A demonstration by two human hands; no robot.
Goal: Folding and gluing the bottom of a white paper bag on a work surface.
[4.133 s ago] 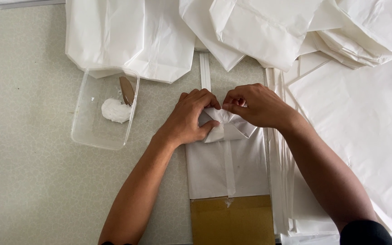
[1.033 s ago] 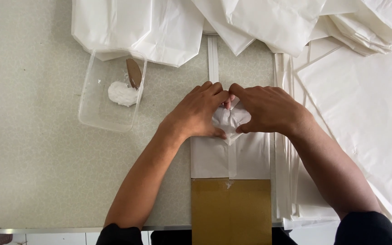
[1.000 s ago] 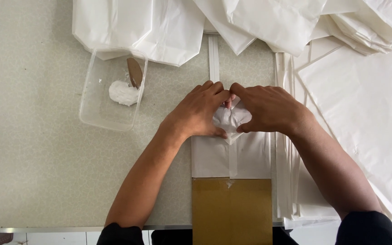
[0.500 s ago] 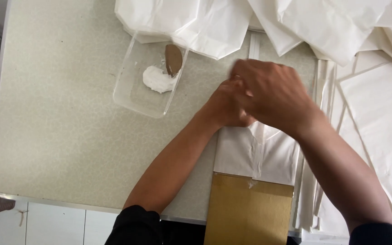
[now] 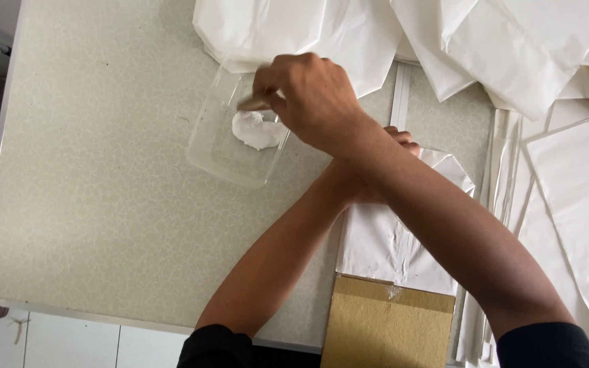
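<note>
Right hand (image 5: pixel 315 102) now crossed over to tray (image 5: pixel 216 153) near table's far edge, pinching spatula (image 5: pixel 253 103) (paste (image 5: pixel 257 131) below); left hand (image 5: pixel 393 140), grip hidden, pressing paper bag (image 5: pixel 403 232).

The shallow rectangular tray (image 5: pixel 236 146) of clear plastic looked glossy and thin-walled, and the white lump of paste (image 5: pixel 257 129) in it looked soft, moist and matt. The small flat spatula (image 5: pixel 253 103) pinched in the right hand (image 5: pixel 311 99) appeared to be pale wood, unvarnished. The folded white paper bag (image 5: pixel 403 238) under the left hand (image 5: pixel 386 167) was smooth, matt and creased. The brown cardboard sheet (image 5: pixel 386 327) looked dull and fibrous. The speckled beige tabletop (image 5: pixel 97 191) had a smooth, faintly sheened laminate look.
</note>
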